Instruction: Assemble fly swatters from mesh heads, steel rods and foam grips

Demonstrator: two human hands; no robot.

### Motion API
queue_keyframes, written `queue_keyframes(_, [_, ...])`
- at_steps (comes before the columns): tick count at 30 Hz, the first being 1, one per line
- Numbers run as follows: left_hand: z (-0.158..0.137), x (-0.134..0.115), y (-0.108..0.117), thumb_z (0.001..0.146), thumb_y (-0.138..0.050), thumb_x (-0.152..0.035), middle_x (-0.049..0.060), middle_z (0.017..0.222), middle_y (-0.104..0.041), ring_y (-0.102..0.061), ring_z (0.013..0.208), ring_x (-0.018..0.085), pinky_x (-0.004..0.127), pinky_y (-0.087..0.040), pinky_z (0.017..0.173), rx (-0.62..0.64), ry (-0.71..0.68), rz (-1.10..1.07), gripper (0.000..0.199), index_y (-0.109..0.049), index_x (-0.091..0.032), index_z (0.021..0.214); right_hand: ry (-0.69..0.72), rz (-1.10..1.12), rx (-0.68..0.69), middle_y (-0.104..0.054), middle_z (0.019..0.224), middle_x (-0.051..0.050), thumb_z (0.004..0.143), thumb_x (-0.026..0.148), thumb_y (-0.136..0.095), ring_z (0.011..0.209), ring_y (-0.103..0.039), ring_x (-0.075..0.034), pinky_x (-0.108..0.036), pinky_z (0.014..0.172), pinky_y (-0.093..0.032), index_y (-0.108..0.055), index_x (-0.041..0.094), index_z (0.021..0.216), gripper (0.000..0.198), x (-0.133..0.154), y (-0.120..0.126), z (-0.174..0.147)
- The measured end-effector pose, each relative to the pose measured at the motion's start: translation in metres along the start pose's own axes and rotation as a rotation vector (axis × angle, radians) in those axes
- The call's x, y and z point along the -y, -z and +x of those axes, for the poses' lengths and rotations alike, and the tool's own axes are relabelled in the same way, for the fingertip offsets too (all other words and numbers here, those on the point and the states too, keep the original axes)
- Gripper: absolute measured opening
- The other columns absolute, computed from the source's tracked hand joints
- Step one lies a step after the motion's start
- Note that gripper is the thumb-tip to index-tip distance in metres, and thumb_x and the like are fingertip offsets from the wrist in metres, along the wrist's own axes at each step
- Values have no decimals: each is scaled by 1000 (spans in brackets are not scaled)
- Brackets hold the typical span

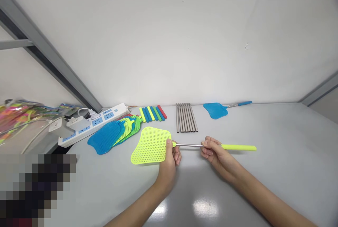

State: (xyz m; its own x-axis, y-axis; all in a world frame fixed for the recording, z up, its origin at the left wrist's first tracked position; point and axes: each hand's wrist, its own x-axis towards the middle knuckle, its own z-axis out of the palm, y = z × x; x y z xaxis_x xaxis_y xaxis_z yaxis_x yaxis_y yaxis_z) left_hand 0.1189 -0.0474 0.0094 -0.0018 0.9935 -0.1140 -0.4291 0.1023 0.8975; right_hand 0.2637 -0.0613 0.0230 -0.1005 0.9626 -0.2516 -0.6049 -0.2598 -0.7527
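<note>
A yellow-green fly swatter (151,146) is held level above the table, its perforated head to the left and its handle to the right. My left hand (170,154) is closed around the neck, thumb pressed on the edge of the head. With bent fingers, my right hand (212,149) grips the thin metal rod just short of the yellow-green handle (239,147). Behind the swatter lie several metal tubes (186,117) side by side and a row of coloured handles (153,113). Loose swatter heads (104,137) overlap in a pile at the left.
A blue fly swatter (215,110) lies at the back right, near the wall (185,43). On the left, a white power strip (92,124) with plugs and cables borders the pile. Beyond it are colourful plastic packages (18,117). A grey metal frame (52,50) rises there.
</note>
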Motion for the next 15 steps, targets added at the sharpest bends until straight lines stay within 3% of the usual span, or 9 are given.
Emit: queue_keyframes(15, [10,-9,4,73,-46,-46,-7,46,-30,-23,35,3,17,-21,33,-23,11,9,35,-36,-17,56,56,-35,-21,-27,50,5,68,16,-57,51,-30,-8,-21,50,-29,-36,17,49,28,7,3,-1])
